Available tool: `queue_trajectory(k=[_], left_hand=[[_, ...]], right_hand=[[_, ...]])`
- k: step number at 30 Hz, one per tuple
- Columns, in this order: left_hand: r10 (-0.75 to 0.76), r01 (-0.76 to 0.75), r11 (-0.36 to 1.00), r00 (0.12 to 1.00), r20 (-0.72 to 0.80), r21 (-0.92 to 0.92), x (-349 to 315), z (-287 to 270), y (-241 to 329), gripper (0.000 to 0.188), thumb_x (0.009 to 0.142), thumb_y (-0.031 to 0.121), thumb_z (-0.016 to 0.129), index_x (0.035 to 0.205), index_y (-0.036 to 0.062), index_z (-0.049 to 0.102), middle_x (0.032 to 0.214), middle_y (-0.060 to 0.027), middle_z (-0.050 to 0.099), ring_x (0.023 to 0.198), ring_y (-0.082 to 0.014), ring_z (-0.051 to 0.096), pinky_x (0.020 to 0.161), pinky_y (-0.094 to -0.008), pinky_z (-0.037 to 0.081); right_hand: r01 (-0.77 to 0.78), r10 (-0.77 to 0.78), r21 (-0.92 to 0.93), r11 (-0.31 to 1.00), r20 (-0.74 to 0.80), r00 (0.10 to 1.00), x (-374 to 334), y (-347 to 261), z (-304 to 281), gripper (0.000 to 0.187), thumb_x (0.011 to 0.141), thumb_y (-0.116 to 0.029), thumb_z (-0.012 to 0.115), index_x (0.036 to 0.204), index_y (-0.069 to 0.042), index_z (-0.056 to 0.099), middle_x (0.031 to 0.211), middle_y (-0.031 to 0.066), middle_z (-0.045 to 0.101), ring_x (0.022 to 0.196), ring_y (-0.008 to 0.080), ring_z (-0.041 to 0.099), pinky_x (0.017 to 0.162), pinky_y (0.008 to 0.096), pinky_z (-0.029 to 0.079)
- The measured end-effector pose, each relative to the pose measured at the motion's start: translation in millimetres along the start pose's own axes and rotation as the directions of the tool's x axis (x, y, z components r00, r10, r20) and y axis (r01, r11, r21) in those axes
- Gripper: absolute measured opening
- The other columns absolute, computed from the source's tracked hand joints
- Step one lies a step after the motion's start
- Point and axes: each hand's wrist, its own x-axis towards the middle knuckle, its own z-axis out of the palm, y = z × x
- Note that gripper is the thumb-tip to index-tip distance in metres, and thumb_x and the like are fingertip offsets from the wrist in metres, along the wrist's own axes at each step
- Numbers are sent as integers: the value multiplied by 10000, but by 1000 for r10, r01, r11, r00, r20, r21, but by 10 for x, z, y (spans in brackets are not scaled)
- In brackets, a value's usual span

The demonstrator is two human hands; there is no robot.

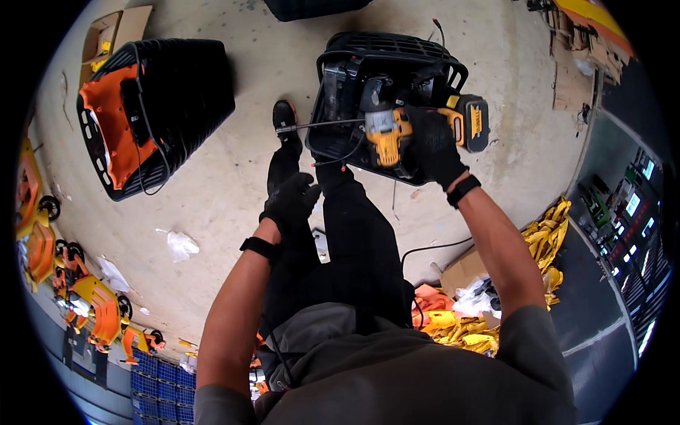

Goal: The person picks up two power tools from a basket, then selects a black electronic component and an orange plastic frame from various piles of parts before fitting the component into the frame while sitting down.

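A yellow-and-black cordless drill [384, 134] is gripped by my black-gloved right hand [433, 145]. Its battery [473, 122] points right, and a long thin bit [326, 125] reaches left past my shoe. Beneath the drill sits a black plastic basket-like shell [375, 44] with slotted walls, dark parts and cables inside; the drill and my hand hide part of it. My left hand [289, 203], also gloved in black, hovers over my leg, with thumb and fingers apart and nothing seen between them.
Nested black shells with an orange panel [117, 134] stand at left, before a cardboard box [106, 39]. Crumpled white plastic [181, 244] lies on the concrete floor. Yellow-orange wheeled parts [99, 301] line the left side; yellow pieces [551, 237] are piled at right. A black cable [439, 247] runs beside me.
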Motion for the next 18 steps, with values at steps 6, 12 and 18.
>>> queue_trajectory(k=[6, 12, 18], left_hand=[[-7, -20, 987, 986, 168, 162, -219, 142, -262, 226, 921, 232, 649, 1030, 34, 636, 1046, -171, 670, 988, -375, 638, 831, -449, 508], [49, -88, 906, 993, 104, 414, 67, 123, -78, 340, 895, 308, 662, 1146, 80, 637, 1109, -184, 674, 1050, -377, 634, 889, -482, 497], [475, -384, 718, 880, -6, 581, 956, 362, 542, 427, 855, 295, 646, 1214, 74, 584, 1200, -165, 592, 1198, -378, 530, 1006, -519, 421]], right_hand=[[-12, 33, -110, 994, 193, 981, -483, -519, -237, 538, 805, -62, 644, 1332, -37, 542, 988, 159, 615, 934, 348, 613, 808, 457, 492], [-194, 171, 113, 974, 189, 967, -929, -870, -563, 691, 725, -44, 756, 1373, -42, 517, 1042, 167, 634, 979, 357, 614, 844, 460, 483], [-478, 589, 873, 99, 336, 735, -1558, -1021, -607, 540, 926, -116, 678, 1417, -38, 467, 1212, 145, 657, 1035, 264, 693, 890, 390, 582]])
